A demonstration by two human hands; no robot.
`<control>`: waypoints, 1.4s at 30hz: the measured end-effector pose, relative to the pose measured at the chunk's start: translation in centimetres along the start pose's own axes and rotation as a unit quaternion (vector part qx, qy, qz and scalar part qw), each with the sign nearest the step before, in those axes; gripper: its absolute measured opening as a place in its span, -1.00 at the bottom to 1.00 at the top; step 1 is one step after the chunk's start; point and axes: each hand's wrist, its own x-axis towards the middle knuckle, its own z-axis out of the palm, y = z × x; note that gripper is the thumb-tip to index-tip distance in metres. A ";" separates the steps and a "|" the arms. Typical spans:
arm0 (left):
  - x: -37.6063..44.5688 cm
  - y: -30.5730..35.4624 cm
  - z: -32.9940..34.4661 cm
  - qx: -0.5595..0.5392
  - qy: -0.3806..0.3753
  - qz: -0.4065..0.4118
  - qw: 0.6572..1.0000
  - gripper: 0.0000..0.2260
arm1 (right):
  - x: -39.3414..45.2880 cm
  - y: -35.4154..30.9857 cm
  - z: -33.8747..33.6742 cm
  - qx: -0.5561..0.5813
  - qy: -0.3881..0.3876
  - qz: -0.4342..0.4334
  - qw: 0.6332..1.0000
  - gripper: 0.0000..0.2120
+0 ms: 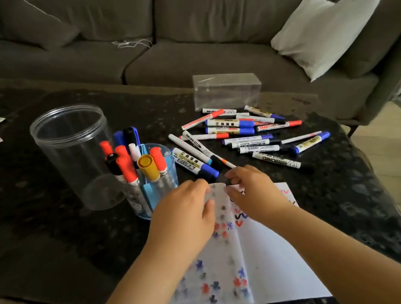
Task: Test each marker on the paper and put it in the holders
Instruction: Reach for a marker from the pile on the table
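A grey-brown sofa (pixel 178 27) with a dark cushion (pixel 34 23) at its left and a white pillow (pixel 326 30) at its right runs behind the dark speckled table (pixel 39 236), with pale floor (pixel 386 158) to the right in dim daylight.

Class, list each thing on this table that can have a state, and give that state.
blue holder: upright, holding capped markers
tall clear jar: upright, open, empty
clear box: empty
loose markers: capped, lying flat
paper: marked, page being turned
left hand: pinching page
right hand: on paper
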 end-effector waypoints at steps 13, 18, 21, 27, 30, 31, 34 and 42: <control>0.4 0.1 0.0 -0.015 -0.008 -0.044 0.999 -0.87 | 5.7 -3.0 3.3 -0.150 0.007 0.014 0.989 -0.66; 0.2 0.1 -0.2 -0.038 0.006 -0.054 0.998 -0.88 | 5.1 -2.8 2.4 -0.099 0.053 -0.005 0.994 -0.74; 0.1 0.3 -0.4 -0.071 0.023 -0.059 0.995 -0.90 | 3.3 -2.9 -0.4 0.013 0.126 -0.018 0.992 -0.79; -0.3 1.7 -0.2 -0.146 -0.004 -0.078 0.986 -0.93 | -3.6 -1.7 -6.0 0.250 0.175 0.049 0.951 -0.68; -0.6 3.0 0.2 -0.196 -0.035 -0.078 0.977 -0.95 | -7.3 -0.6 -6.8 0.354 0.123 0.027 0.927 -0.63; -0.7 3.3 0.4 -0.208 -0.047 -0.073 0.974 -0.94 | -8.4 -0.5 -6.8 0.369 0.107 0.035 0.923 -0.66; -0.9 4.3 1.2 -0.247 -0.089 -0.075 0.962 -0.94 | -10.7 0.0 -5.8 0.439 0.062 0.113 0.889 -0.62; -0.8 5.7 2.7 -0.513 -0.192 -0.169 0.819 -0.77 | -11.1 0.7 -5.9 0.713 -0.163 0.200 0.652 -0.70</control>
